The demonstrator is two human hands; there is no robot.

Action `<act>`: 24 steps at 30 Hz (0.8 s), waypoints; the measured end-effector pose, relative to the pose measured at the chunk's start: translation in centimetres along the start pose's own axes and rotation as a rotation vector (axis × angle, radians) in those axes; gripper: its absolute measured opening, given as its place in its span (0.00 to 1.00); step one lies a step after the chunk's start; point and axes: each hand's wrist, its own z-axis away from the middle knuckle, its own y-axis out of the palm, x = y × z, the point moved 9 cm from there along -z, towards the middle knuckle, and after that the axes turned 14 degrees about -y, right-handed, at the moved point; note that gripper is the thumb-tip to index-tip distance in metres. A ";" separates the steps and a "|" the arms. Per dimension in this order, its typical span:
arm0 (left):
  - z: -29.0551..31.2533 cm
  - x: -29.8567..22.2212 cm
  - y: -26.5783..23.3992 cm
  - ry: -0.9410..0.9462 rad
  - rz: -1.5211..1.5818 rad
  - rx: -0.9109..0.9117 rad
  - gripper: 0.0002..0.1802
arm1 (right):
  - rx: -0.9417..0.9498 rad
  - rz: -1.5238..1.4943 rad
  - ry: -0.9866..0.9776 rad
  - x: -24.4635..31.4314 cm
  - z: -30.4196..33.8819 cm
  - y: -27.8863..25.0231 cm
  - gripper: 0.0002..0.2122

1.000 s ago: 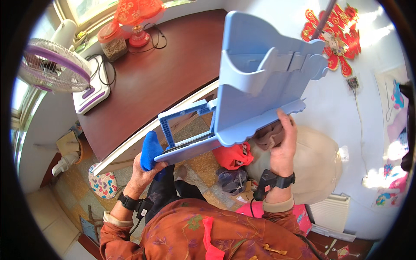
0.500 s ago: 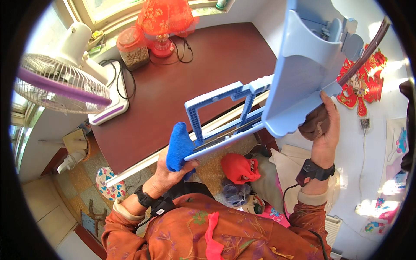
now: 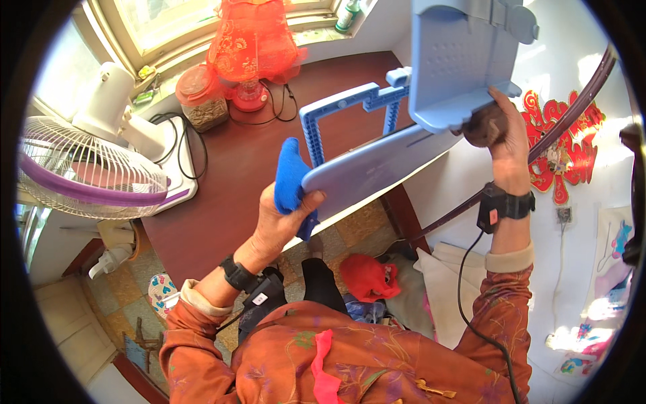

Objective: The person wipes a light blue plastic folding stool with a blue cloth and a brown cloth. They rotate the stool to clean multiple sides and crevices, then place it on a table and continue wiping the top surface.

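We have a blue plastic rack [image 3: 377, 161] held up over the near right edge of the red-brown table [image 3: 343, 73]; its top end is cut off by the upper border. The left hand [image 3: 277, 217] grips the rack's left end, thumb on the flat panel, blue cloth [image 3: 289, 176] bunched between; we can't see most of its fingers behind the cloth. The right hand [image 3: 510, 147] is closed around the lower lip of the upright part, with a brown cloth [image 3: 486, 128] crumpled at the palm; we can't make out exactly how palm and rack meet.

Rack: smooth, matte, rounded corners, scalloped lip, dimpled back panel, open frame with ribbed sides. Cloths: soft, wrinkled, the blue one fuzzy.

On the table's far left, a sheer red lampshade [image 3: 249, 40] and a clear jar [image 3: 202, 111] with a pinkish lid, contents unclear. Left of the table, a wire-caged fan [image 3: 87, 168] with a purple band. Below the table, a heart-patterned round thing [image 3: 160, 289], partly behind the left sleeve [image 3: 202, 306]. Right of the table, a red bag [image 3: 367, 276], contents hard to tell, and a glossy red wall ornament [image 3: 573, 165], crossed by a dark pole [image 3: 579, 101].
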 end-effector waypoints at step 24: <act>-13.7 3.8 5.0 -0.136 -0.165 -0.232 0.13 | 0.015 -0.127 0.177 -14.0 -17.8 -3.1 0.16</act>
